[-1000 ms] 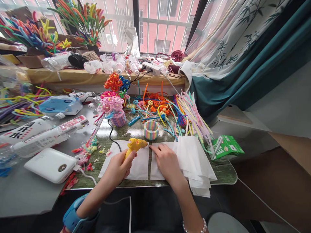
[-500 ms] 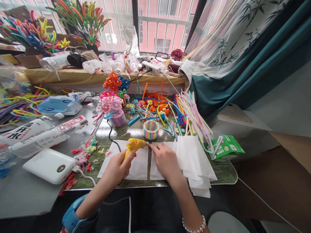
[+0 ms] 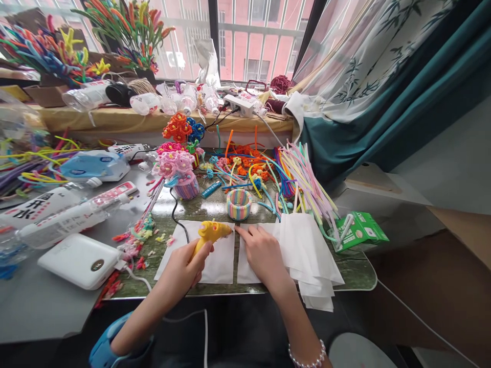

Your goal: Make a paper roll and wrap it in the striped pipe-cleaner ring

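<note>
My left hand is closed round the handle of a yellow hot glue gun, whose nozzle points right. Under it lies a white paper sheet; a narrow gap parts this from a second white sheet. On that second sheet my right hand rests flat, fingers stretched out, the index fingertip near the nozzle and the sheet's upper left corner. A stack of white sheets lies right of my right hand. Just beyond both hands stands a small round striped pastel container.
Pink pipe-cleaner flowers stand in a striped pot. Loose pipe cleaners spread at the back right, near a green box. A white power bank and plastic bottles lie left. The glue gun's black cord crosses the table.
The glue gun and my left hand have shifted very slightly, and my left forearm has moved a little to the left. My right hand stays almost still on its sheet.
</note>
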Demonstrator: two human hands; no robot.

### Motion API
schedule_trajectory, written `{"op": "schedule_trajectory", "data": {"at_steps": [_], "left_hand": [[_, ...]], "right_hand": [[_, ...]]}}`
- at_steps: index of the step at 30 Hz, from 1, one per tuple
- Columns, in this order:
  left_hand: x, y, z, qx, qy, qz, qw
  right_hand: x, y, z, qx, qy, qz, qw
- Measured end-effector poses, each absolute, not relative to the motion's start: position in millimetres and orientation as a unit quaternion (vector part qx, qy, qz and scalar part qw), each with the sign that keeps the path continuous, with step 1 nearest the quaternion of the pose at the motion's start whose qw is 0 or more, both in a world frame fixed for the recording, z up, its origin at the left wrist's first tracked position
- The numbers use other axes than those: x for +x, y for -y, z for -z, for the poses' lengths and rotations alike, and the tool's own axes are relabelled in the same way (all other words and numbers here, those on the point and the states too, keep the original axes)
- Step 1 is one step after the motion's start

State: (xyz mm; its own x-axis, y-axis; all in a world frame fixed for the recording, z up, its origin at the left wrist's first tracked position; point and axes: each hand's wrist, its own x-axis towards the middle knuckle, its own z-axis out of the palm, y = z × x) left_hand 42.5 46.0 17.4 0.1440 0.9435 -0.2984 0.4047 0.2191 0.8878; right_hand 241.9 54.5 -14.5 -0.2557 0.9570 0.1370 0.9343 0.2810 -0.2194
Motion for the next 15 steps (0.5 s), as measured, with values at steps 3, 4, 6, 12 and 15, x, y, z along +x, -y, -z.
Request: {"op": "schedule_trajectory", "data": {"at_steps": [3,4,6,12,15], "left_hand": [[40,-44,-17,0.569,-0.594,-0.265,0.504],[39,-43,-17,0.57,-0.593,-0.263,0.503],[38,-41,-18,0.572,-0.593,-0.261,0.503],[37,-33,-26,0.579,-0.605,-0.238,0.492],[36,-28,-28,0.586,-0.61,-0.221,0.484]], "right_hand": [[242,-54,15,-0.598,0.79,-0.048,0.123],[242,-54,15,-0.599,0.79,-0.048,0.123],[242,-54,15,-0.599,0.79,-0.05,0.122],[242,-55,16,-0.599,0.789,-0.053,0.125],[243,-55,17,-0.599,0.789,-0.055,0.126]]}}
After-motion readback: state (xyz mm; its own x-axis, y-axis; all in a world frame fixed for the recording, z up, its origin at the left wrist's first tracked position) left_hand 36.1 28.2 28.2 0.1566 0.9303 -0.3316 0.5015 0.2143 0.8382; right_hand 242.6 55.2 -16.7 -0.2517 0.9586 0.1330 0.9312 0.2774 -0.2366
